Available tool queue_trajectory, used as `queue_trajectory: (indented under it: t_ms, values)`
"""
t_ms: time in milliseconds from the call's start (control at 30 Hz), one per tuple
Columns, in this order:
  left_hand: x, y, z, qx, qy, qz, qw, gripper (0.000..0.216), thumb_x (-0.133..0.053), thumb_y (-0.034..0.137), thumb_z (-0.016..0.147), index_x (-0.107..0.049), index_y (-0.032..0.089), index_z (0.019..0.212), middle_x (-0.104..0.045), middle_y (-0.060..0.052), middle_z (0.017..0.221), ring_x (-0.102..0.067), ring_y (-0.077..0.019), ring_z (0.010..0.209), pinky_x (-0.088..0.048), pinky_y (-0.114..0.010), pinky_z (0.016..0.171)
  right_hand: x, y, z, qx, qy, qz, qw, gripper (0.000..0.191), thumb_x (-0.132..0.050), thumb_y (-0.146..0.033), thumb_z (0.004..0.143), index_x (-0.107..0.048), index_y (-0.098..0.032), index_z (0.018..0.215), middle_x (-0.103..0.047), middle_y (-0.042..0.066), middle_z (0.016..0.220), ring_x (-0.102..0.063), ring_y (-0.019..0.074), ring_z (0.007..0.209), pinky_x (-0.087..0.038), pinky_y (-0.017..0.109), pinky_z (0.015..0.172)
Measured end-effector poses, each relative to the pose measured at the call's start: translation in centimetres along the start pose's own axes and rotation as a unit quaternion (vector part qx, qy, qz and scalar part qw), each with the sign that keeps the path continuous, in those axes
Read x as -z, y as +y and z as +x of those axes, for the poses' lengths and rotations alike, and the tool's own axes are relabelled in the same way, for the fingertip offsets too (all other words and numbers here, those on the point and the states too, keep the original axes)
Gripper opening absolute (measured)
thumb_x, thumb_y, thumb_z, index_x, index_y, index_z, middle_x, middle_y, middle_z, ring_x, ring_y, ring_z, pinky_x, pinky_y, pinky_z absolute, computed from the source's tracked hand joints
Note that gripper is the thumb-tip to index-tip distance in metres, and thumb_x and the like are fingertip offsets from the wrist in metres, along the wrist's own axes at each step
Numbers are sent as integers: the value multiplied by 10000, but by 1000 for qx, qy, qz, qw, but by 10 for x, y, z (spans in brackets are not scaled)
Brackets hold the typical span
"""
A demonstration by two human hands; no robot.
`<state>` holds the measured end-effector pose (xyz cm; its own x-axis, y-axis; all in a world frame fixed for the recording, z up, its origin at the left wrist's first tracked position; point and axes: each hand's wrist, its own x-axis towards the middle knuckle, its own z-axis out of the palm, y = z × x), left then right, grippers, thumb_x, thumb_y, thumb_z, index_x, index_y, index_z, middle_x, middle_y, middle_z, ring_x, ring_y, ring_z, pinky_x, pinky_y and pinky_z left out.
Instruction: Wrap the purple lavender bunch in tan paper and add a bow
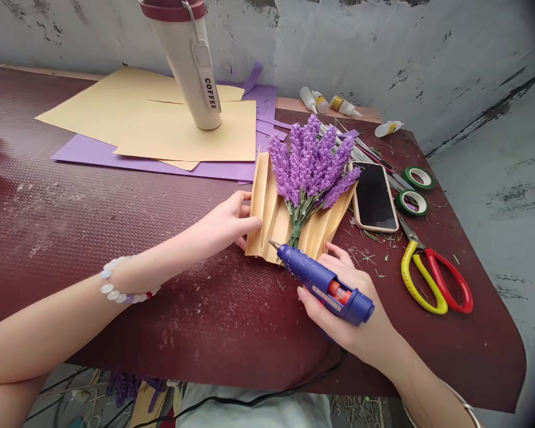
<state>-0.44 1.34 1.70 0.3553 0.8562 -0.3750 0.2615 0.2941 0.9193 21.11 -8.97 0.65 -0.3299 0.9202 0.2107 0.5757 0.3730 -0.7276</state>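
Note:
A bunch of purple paper lavender (311, 163) with green stems lies on a pleated tan paper fan (274, 217) at the table's middle. My left hand (225, 223) grips the fan's left edge, fingers closed on the paper. My right hand (345, 309) is wrapped round a blue glue gun (323, 282). The gun's metal tip points at the fan's lower edge beside the bound stems.
A dark red table (116, 238) carries yellow and purple paper sheets (160, 128), a tall "COFFEE" tumbler (191, 65), a phone (374, 196), two green tape rolls (412, 190), yellow-and-red scissors (432, 276) and glue bottles (327, 104) by the wall. The gun's cord hangs off the front edge.

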Motion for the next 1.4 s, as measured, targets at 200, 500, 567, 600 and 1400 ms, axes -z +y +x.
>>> queue_trajectory:
  t_ms: [200,500,567,600,1400]
  values:
    - [-1,2,-4,-17,-13,-17,1000,587,-648,245,801,-434,142,1338,-710,-118,1178,-724,-243,938,-546,-262,539,0,-1,3,-41,-11,40,998,196,-620,-214,854,-497,-226,701,-571,-62,667,-570,128,666,-312,465,1118]
    - [-1,3,-6,-17,-16,-19,1000,538,-615,190,829,-424,135,1329,-699,-120,1216,-719,-226,984,-538,-236,553,0,0,4,-66,-24,29,997,235,-604,-217,853,-460,-227,667,-570,-57,634,-561,152,685,-338,468,1042]
    - [0,3,-5,-16,-15,-19,1000,564,-614,186,821,-418,133,1347,-694,-126,1227,-720,-227,981,-540,-240,562,0,-1,5,-69,-27,37,997,235,-590,-210,859,-465,-227,661,-564,-56,621,-547,152,669,-370,447,984]
    - [0,3,-4,-15,-15,-19,1000,576,-614,185,817,-416,132,1356,-692,-129,1230,-720,-228,977,-540,-243,565,1,-1,5,-69,-26,42,996,237,-584,-207,862,-465,-227,658,-559,-54,619,-539,152,662,-388,431,947]
    - [1,-9,-4,-59,-25,-24,998,594,-632,213,853,-417,183,1406,-650,-137,1314,-685,-276,1113,-615,-331,739,4,-9,7,-86,-35,-12,996,307,-573,-185,845,-389,-232,604,-476,-47,555,-510,156,600,-428,317,653]
